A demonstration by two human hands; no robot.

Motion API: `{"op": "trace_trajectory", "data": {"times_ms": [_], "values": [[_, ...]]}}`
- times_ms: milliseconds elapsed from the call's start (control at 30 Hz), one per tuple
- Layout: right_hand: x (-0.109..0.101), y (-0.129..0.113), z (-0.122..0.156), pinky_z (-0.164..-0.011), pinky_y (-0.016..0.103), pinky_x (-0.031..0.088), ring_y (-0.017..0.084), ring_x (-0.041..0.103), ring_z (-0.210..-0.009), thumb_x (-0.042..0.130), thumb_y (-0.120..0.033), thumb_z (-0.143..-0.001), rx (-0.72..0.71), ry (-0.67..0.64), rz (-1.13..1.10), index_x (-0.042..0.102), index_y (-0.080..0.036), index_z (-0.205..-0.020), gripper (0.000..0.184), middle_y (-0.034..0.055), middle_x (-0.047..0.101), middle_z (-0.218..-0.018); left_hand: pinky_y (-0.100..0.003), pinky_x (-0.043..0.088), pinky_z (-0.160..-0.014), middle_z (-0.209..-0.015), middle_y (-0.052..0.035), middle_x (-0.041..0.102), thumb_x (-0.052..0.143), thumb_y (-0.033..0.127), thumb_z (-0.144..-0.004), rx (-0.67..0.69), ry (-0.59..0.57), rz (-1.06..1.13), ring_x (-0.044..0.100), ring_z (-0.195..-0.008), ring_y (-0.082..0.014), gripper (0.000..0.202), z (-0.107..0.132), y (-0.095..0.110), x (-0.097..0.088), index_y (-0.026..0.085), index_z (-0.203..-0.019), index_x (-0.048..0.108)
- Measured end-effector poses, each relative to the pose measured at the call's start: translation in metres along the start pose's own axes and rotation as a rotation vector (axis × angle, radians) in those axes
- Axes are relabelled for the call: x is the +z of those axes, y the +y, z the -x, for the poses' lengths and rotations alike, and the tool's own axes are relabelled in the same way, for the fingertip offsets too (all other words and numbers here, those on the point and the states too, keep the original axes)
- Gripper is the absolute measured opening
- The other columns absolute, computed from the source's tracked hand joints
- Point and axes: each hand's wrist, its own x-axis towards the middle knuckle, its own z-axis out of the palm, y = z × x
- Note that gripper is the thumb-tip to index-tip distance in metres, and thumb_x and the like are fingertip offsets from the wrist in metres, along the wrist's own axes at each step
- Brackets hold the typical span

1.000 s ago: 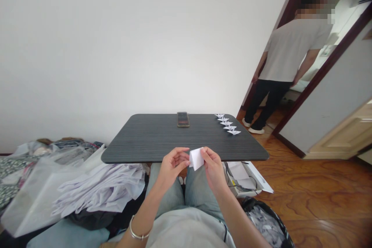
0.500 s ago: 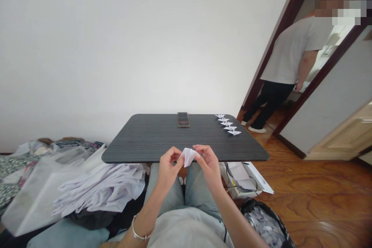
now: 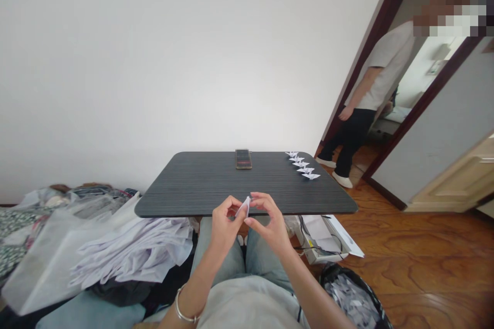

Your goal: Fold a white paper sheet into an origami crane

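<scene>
I'd keep the layers lined up and press gently, since thin paper [image 3: 247,206] likely creases easily. It sits at lower centre, pinched by the left hand [image 3: 224,222]; the right hand [image 3: 273,222] curves in, thumb and fingers apart; whether it grips, I can't tell.

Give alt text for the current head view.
Left hand pinches a folded paper, right hand close by, at a dark table's near edge. Paper figures line its right side; a phone lies farther back. Another person stands in a doorway.
</scene>
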Motion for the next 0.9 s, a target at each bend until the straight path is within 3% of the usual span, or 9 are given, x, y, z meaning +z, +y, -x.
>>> {"op": "trace_trajectory", "data": {"times_ms": [200,400,567,667,900], "values": [[0.0,0.001,0.001,-0.079,0.034,0.045,0.024,0.056,-0.099,0.058,-0.024,-0.079,0.03,-0.04,-0.125,0.066,-0.023,-0.089,0.013,0.0082,0.061,-0.105,-0.021,0.039,-0.054,-0.059,0.002,0.056,0.064,0.035,-0.073,-0.094,-0.029,0.17,0.05,-0.055,-0.011,0.022,-0.001,0.001,-0.001,0.016,-0.064,0.057],[0.001,0.009,0.0,-0.069,0.029,0.042,0.02,0.056,-0.081,0.055,-0.027,-0.082,0.089,0.046,-0.167,0.065,-0.019,-0.073,0.015,0.0059,0.062,-0.087,-0.022,0.042,-0.057,-0.062,0.0014,0.058,0.065,0.037,-0.073,-0.151,-0.126,0.372,0.053,-0.058,-0.0115,0.024,-0.002,-0.005,0.002,0.015,-0.069,0.056],[0.004,0.013,0.0,-0.057,0.025,0.038,0.015,0.049,-0.06,0.061,-0.038,-0.077,0.208,0.037,-0.288,0.06,-0.018,-0.064,0.024,0.0,0.055,-0.062,-0.024,0.045,-0.067,-0.085,-0.0052,0.064,0.064,0.033,-0.075,-0.086,-0.095,0.333,0.058,-0.075,-0.0153,0.019,-0.002,-0.008,0.002,0.014,-0.07,0.06],[0.005,0.013,0.001,-0.055,0.025,0.038,0.014,0.048,-0.057,0.062,-0.039,-0.076,0.247,0.019,-0.35,0.06,-0.018,-0.067,0.023,-0.0003,0.056,-0.061,-0.027,0.046,-0.073,-0.102,-0.009,0.064,0.064,0.031,-0.075,-0.087,-0.084,0.318,0.06,-0.086,-0.0188,0.016,-0.001,-0.009,0.001,0.015,-0.073,0.06],[0.005,0.014,0.002,-0.059,0.026,0.041,0.016,0.052,-0.062,0.065,-0.035,-0.074,0.233,0.064,-0.348,0.061,-0.019,-0.071,0.017,0.0007,0.059,-0.066,-0.031,0.045,-0.085,-0.101,-0.0087,0.065,0.063,0.028,-0.076,0.007,-0.057,0.176,0.06,-0.094,-0.0207,0.011,0.001,-0.006,-0.001,0.017,-0.078,0.061]]}}
